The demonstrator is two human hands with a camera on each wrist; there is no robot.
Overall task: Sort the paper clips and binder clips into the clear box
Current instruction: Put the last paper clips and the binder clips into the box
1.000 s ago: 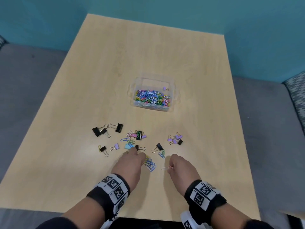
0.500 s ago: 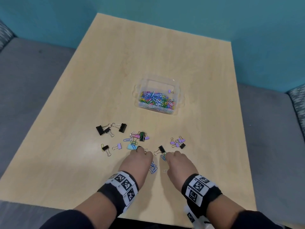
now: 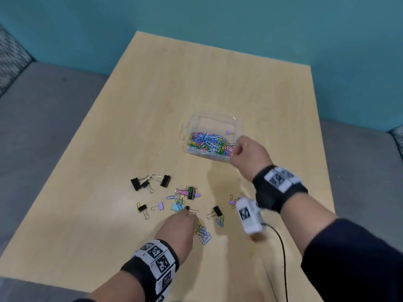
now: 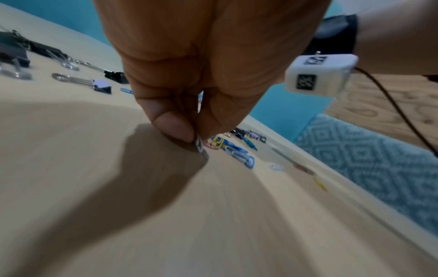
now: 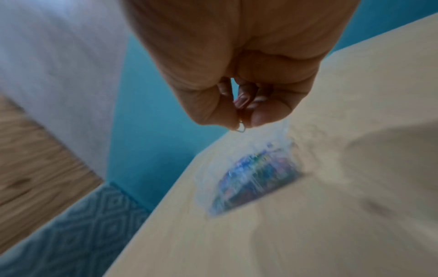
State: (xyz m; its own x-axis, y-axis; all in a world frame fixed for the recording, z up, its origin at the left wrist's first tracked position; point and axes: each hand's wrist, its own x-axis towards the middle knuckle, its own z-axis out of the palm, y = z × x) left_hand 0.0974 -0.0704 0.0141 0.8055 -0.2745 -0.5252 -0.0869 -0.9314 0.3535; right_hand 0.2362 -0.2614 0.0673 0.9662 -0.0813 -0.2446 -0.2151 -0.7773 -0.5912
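Presently, item by item.

Clear box (image 3: 237, 125): stands mid-table, beyond the scatter of loose clips. Its near compartment is heaped with coloured paper clips (image 3: 210, 144); the far compartment holds one lilac binder clip (image 3: 228, 132) and otherwise shows bare floor.

Right hand (image 3: 248, 154): raised at the box's near right corner, the nearer hand to the box by a wide margin. Fingers curled tight, thumb and forefinger pinching a pale paper clip (image 5: 241, 129) whose loop pokes out below the fingertips. In the right wrist view the box (image 5: 255, 176) lies just ahead of and below the pinch, blurred. The paper-clip compartment lies to the hand's left; judged, a short carry that way and a release would finish the drop.

Left hand (image 3: 177, 227): low over the table (image 3: 130, 127) among the loose clips, the nearer hand to what remains. Thumb and forefinger closed narrowly on a small metal piece (image 4: 199, 145) touching the table, seemingly a binder clip's wire handle; the head view puts the fingertips at a small dark binder clip (image 3: 188, 208).

Remaining on the table: black binder clips (image 3: 150, 183) to the left, a mixed cluster (image 3: 187, 192) centre, blue paper clips (image 3: 204, 234) just right of the left hand, a black binder clip (image 3: 217, 211) beyond them.

Sorting judged partly done.
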